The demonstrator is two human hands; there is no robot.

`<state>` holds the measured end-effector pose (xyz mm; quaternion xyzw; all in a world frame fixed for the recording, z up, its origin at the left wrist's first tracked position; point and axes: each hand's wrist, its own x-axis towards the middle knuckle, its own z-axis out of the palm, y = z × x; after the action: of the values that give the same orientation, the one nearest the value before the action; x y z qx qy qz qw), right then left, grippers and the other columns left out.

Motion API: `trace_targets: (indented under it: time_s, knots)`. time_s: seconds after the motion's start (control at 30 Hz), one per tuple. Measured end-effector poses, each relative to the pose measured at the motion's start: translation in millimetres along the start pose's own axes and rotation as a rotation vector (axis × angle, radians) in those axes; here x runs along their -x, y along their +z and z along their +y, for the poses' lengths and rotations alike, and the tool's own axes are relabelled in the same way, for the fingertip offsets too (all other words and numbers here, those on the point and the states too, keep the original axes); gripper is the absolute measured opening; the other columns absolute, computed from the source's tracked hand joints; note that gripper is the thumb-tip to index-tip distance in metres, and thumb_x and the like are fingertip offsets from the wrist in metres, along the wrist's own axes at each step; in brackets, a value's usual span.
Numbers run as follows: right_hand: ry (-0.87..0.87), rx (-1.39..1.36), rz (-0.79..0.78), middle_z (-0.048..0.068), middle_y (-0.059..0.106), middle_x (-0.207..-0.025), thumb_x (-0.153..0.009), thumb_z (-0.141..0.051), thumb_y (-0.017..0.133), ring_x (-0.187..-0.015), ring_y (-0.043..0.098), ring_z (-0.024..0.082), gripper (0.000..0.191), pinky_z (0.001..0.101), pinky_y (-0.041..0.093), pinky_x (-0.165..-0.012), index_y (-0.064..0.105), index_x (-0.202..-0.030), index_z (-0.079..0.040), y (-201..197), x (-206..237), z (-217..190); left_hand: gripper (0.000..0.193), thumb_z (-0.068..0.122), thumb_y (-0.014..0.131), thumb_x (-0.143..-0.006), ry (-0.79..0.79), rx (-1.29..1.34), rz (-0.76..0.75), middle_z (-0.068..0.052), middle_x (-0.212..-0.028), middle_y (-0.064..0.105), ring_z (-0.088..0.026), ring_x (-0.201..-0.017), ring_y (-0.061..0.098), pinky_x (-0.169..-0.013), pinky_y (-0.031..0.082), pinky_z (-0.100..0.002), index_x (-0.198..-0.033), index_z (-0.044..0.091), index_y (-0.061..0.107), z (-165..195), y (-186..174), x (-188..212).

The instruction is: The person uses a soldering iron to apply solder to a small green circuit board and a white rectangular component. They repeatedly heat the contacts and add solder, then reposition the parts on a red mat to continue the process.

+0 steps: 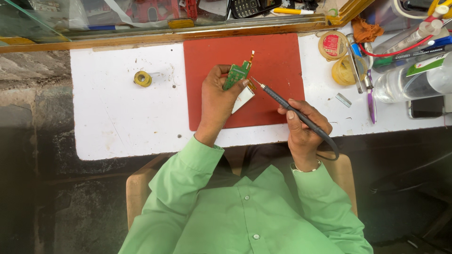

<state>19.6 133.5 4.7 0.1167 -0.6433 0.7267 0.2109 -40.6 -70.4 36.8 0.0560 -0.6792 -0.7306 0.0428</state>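
My left hand [217, 101] holds a small green circuit board [237, 74] upright over a red mat [278, 61], with a white flat part [244, 99] hanging below the fingers. My right hand [303, 127] grips a thin black soldering iron [278, 97] like a pen. Its fine tip points up and left and sits just beside the lower right edge of the board. A black cord loops from the iron's rear past my right wrist.
A white tabletop [122, 113] carries a yellow tape roll [142, 78] at left. At right lie a round tin [333, 45], a yellowish lump [343, 70], tweezers, a purple pen [371, 101], a clear bottle [414, 82] and a dark phone [426, 107].
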Motion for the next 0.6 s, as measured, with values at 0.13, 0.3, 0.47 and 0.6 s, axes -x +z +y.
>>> trace_targets:
  time_s: [0.13,0.3,0.47,0.6]
  knots:
    - [-0.005,-0.01,-0.011,0.019,0.073,-0.101,-0.1,0.0,0.07,-0.091,0.074,0.022,0.019,0.0337,0.064,-0.091,0.068,-0.117,0.009,-1.4,0.7,1.8,0.033,0.005,0.076,-0.088,-0.004,-0.04,0.009,-0.009,-0.078,0.077,-0.008,-0.067,0.071,-0.059,0.053,-0.023,-0.115,-0.005,0.059,0.6,2.5,0.5]
    - [0.041,0.028,-0.003,0.019,0.073,-0.1,-0.101,0.001,0.069,-0.091,0.074,0.022,0.018,0.0332,0.063,-0.091,0.067,-0.117,0.01,-4.1,1.6,3.4,0.033,0.005,0.075,-0.089,0.001,-0.059,0.005,-0.008,-0.079,0.077,-0.008,-0.067,0.071,-0.059,0.053,-0.023,-0.115,-0.005,0.059,-0.6,4.2,1.1]
    - [0.048,0.038,-0.006,0.019,0.074,-0.1,-0.1,0.001,0.068,-0.091,0.075,0.022,0.018,0.0327,0.064,-0.091,0.067,-0.116,0.01,-3.9,1.7,4.3,0.033,0.007,0.075,-0.089,0.005,-0.084,0.005,-0.008,-0.078,0.077,-0.008,-0.066,0.07,-0.059,0.053,-0.022,-0.115,-0.004,0.058,-1.6,3.5,2.3]
    - [0.045,0.037,-0.014,0.019,0.074,-0.1,-0.1,0.002,0.068,-0.092,0.075,0.022,0.018,0.0325,0.064,-0.091,0.067,-0.117,0.011,-3.9,0.1,5.2,0.032,0.006,0.075,-0.09,0.019,-0.061,0.001,-0.008,-0.079,0.077,-0.008,-0.066,0.068,-0.058,0.052,-0.023,-0.115,-0.004,0.058,-2.4,3.8,2.5]
